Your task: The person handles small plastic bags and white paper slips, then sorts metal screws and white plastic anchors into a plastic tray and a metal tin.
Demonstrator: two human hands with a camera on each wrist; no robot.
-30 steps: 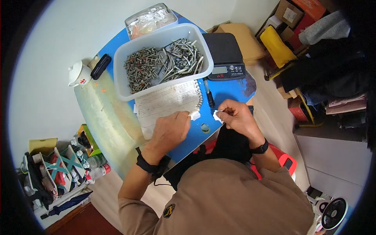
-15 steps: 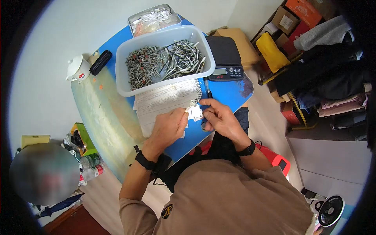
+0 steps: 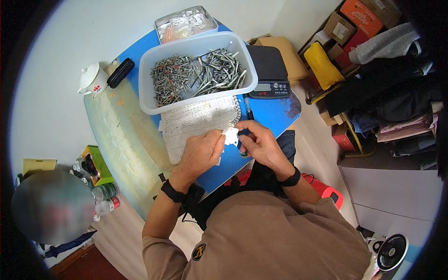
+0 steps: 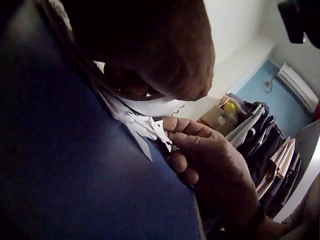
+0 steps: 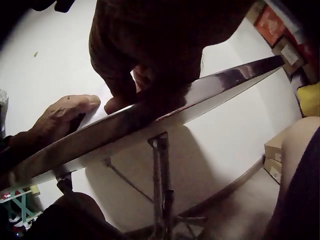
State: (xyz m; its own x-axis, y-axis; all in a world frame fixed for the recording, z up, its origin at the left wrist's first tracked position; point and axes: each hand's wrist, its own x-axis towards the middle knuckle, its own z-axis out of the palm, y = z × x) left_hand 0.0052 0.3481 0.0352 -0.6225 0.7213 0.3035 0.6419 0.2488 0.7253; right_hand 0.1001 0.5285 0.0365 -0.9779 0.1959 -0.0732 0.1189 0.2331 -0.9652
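Observation:
Between the two hands, over the table near its front edge, is a small crumpled piece of white paper point(image 3: 230, 136). The left hand point(image 3: 201, 150) pinches its left side with thumb and curled fingers. At its right side the right hand point(image 3: 262, 145) pinches the paper between thumb and forefinger, the other fingers curled. Several jagged white layers of the paper point(image 4: 145, 126) show in the left wrist view, at the fingertips of the right hand point(image 4: 210, 160). A spiral notebook point(image 3: 189, 122) with handwriting lies just behind the hands.
Behind the notebook stands a translucent bin point(image 3: 144, 88) of metal pieces, with a tin point(image 3: 215, 26) of white scraps farther back. A black scale point(image 3: 268, 70) and a pen point(image 3: 249, 109) are to the right. A white teapot point(image 3: 93, 80) and black case point(image 3: 121, 73) stand left.
The right hand has moved left to meet the left hand, and both now hold the paper together. Earlier each hand held its own white piece, apart. Over the last half second they have barely moved.

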